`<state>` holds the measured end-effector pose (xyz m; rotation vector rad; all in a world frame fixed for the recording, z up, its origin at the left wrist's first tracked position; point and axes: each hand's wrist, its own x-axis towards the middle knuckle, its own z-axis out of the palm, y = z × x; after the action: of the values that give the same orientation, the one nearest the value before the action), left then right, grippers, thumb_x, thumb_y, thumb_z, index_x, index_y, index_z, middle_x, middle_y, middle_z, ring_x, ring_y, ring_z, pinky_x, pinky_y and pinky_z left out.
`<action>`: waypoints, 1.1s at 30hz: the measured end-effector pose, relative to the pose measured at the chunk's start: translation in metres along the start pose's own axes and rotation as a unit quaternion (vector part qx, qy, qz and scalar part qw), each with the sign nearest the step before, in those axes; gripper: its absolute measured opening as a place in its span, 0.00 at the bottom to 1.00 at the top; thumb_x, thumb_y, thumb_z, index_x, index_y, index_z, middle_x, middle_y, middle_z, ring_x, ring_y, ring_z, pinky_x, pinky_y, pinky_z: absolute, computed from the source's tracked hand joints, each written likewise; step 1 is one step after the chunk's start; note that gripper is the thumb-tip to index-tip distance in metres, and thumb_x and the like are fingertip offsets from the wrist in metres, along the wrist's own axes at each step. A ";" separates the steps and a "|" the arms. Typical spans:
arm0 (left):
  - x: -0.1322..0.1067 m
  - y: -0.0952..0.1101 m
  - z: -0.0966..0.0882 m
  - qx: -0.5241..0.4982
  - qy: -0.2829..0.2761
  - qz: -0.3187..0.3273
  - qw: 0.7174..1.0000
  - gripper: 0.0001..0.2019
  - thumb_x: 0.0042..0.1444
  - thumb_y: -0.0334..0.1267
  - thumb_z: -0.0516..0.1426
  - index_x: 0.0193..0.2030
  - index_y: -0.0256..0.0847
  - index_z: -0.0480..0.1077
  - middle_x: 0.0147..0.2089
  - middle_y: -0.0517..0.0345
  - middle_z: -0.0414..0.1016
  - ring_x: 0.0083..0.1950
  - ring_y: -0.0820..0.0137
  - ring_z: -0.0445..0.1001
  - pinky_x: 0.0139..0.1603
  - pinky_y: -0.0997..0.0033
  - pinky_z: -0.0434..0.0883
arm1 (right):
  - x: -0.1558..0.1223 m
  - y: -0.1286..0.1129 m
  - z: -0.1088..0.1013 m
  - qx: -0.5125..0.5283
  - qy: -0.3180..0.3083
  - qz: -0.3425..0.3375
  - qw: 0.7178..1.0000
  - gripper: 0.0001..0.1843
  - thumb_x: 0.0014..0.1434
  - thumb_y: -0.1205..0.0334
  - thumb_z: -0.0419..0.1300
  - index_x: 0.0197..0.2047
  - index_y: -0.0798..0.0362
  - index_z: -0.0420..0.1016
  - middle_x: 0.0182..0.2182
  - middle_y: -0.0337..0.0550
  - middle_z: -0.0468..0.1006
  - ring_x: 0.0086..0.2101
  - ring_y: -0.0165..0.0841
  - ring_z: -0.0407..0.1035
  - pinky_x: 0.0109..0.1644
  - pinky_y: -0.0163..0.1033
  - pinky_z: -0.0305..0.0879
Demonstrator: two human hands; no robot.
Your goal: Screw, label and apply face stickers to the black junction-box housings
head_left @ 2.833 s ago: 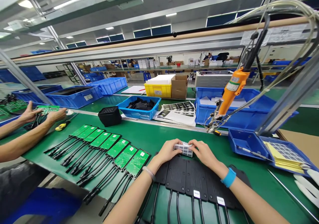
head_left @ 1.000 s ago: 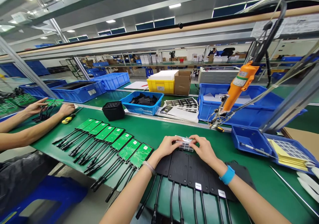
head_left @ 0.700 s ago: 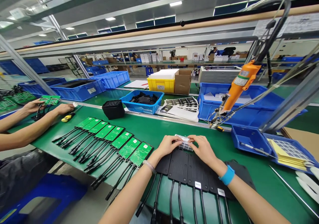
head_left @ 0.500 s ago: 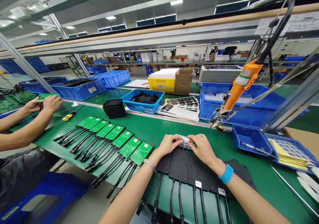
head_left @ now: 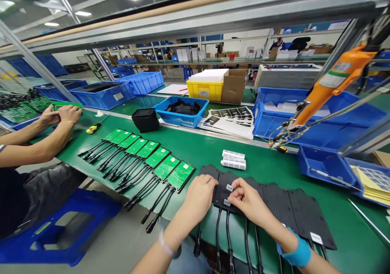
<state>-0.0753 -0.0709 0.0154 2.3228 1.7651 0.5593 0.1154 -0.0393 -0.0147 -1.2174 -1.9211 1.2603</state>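
Observation:
Several black plastic cases (head_left: 276, 205) with black cables lie in a row before me. My left hand (head_left: 199, 198) rests at the left end, its fingers curled; what they hold, if anything, is hidden. My right hand (head_left: 248, 201) is bent over one case, with a small white label (head_left: 229, 188) at the index fingertip and another white label (head_left: 226, 203) by the thumb. Whether these labels touch the case is unclear. Behind the cases lie curled white label sheets (head_left: 233, 160), apart from both hands.
Green circuit boards (head_left: 181, 175) with cables lie in a row to the left. An orange electric screwdriver (head_left: 333, 85) hangs at right above blue trays (head_left: 326, 168). A blue basket (head_left: 183, 119) of black parts stands behind. A co-worker's hands (head_left: 62, 115) work at far left.
My hands have let go of the curled label sheets, which now lie on the table. Both hands have come nearer over the cases, with labels at the right fingertips. The view has shifted.

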 end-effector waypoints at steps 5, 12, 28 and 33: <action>-0.060 0.009 0.017 -0.025 0.002 0.057 0.998 0.14 0.63 0.28 0.53 0.53 0.38 0.73 0.53 0.51 0.80 0.53 0.61 0.78 0.55 0.59 0.78 | -0.006 -0.004 0.002 -0.028 -0.018 0.037 0.999 0.10 0.54 0.60 0.55 0.39 0.46 0.58 0.24 0.32 0.78 0.22 0.32 0.65 0.28 0.36 0.57; -0.078 0.013 0.032 0.055 0.008 0.100 0.993 0.25 0.65 0.45 0.56 0.62 0.29 0.65 0.62 0.39 0.73 0.63 0.52 0.72 0.60 0.52 0.75 | -0.008 -0.006 0.003 -0.073 -0.011 0.058 0.996 0.10 0.55 0.56 0.55 0.38 0.45 0.58 0.25 0.32 0.79 0.22 0.33 0.65 0.30 0.37 0.56; -0.079 0.013 0.037 0.034 0.018 0.103 0.994 0.33 0.60 0.56 0.56 0.64 0.33 0.63 0.61 0.39 0.73 0.64 0.51 0.70 0.64 0.48 0.70 | -0.010 -0.008 0.003 -0.096 0.008 0.055 0.994 0.10 0.54 0.55 0.56 0.37 0.45 0.59 0.25 0.32 0.79 0.21 0.32 0.66 0.27 0.37 0.57; -0.079 0.015 0.038 0.049 0.018 0.101 0.994 0.35 0.57 0.61 0.56 0.64 0.38 0.64 0.60 0.40 0.74 0.63 0.49 0.71 0.62 0.45 0.70 | -0.010 -0.006 0.004 -0.101 0.006 0.054 0.993 0.10 0.54 0.56 0.56 0.38 0.45 0.59 0.25 0.32 0.78 0.22 0.32 0.66 0.28 0.37 0.58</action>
<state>-0.0648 -0.1469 -0.0293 2.5939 1.6160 0.5597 0.1142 -0.0505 -0.0102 -1.4456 -2.0359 1.1291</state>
